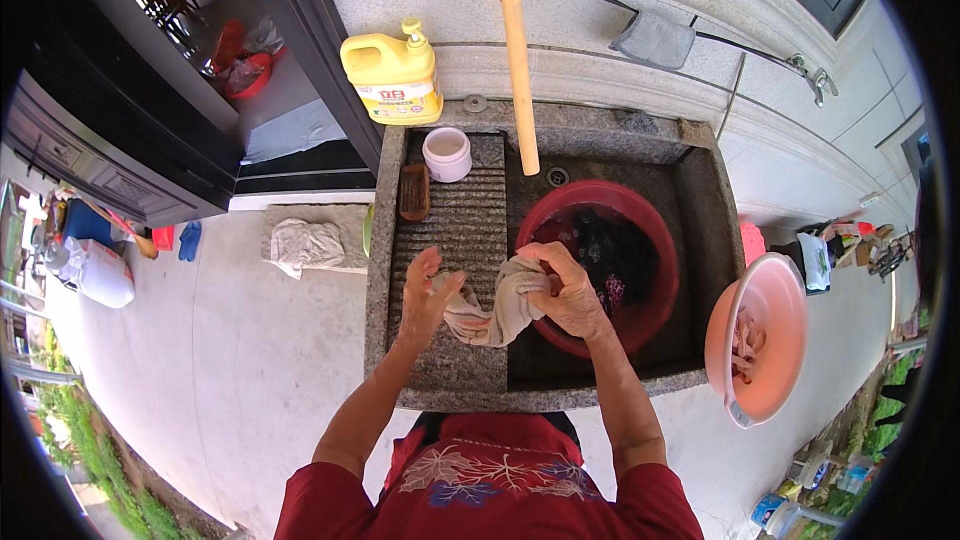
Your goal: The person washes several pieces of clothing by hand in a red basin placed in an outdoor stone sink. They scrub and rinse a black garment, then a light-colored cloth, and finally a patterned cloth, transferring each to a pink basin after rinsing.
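A wet, light grey-beige cloth (pixel 510 302) hangs bunched and sagging between my two hands, above the right edge of the ribbed stone washboard (pixel 468 210). My right hand (pixel 572 292) is closed on the cloth's upper right part, thumb and fingers pinching it. Around the cloth's left end is my left hand (pixel 424 298), its fingers and thumb curved loosely with some cloth between them. Just right of the cloth, a red basin (pixel 668 290) in the stone sink (pixel 715 240) holds dark clothes (pixel 615 245) in water.
A wooden scrub brush (pixel 414 192) and a white tub (pixel 447 154) sit on the washboard's far end. Behind stands a yellow pump jug (pixel 392 78). A tap with a long wooden-coloured tube (pixel 520 80) hangs over the sink. A pink basin (pixel 790 340) with clothing stands at right.
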`<state>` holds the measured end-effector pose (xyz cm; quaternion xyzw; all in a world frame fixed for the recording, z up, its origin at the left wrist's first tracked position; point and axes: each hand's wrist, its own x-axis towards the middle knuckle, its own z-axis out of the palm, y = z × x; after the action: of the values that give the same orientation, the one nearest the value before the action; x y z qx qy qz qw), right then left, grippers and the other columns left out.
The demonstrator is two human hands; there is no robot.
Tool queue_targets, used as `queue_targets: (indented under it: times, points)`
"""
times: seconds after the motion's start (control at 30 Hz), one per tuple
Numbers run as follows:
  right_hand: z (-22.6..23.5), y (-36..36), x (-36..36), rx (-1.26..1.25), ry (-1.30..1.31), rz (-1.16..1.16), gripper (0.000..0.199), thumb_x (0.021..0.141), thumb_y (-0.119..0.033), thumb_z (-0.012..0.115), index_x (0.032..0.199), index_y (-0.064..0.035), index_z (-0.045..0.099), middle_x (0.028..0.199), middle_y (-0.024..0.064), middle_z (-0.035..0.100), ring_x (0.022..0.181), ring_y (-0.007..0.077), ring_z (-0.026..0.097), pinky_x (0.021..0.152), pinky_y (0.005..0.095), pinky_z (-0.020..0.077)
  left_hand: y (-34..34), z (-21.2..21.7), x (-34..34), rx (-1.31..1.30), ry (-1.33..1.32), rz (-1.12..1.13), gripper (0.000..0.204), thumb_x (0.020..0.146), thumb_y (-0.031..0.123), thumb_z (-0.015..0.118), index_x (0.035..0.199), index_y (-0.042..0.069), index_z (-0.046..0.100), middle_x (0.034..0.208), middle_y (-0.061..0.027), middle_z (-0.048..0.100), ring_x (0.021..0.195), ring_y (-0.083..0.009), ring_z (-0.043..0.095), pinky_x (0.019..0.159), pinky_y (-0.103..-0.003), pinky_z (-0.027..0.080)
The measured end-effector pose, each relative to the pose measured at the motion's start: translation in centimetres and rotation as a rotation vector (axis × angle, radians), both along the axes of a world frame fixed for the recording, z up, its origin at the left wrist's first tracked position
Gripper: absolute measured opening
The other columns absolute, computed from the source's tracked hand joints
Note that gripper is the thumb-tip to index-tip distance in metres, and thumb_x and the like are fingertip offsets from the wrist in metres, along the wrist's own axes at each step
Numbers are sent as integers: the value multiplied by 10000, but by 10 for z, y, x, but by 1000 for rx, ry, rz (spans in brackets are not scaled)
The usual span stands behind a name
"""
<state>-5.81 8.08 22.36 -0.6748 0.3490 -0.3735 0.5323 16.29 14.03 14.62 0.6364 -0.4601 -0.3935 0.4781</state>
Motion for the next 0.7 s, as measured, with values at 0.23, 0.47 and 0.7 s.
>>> queue_targets:
  times: [0.23, 0.47, 0.7]
  points:
    - [54, 1, 26, -393, 160, 35, 411, 636, 57, 656, 1027, -48, 589, 1039, 87, 494, 951, 225, 536, 730, 287, 473, -76, -11, -38, 472, 1416, -676, 850, 839, 729, 243, 1310, 49, 437, 1141, -151, 585, 1082, -259, 549, 906, -380, 455]
    - [38, -19, 13, -581, 239, -160, 248, 717, 54, 554, 938, -22, 471, 878, 133, 540, 723, 279, 574, 638, 346, 484, -58, 24, -14, 563, 1388, -1199, 818, 670, 617, 673, 1231, 56, 476, 933, -161, 602, 712, -258, 610, 633, -338, 514]
    - [13, -43, 10, -667, 943, -325, 142, 783, -91, 587, 688, -44, 492, 516, 109, 546, 439, 281, 576, 380, 324, 451, -65, 31, -56, 232, 399, -760, 560, 661, 233, 818, 1079, 58, 488, 813, -44, 573, 696, -146, 568, 630, -270, 469]
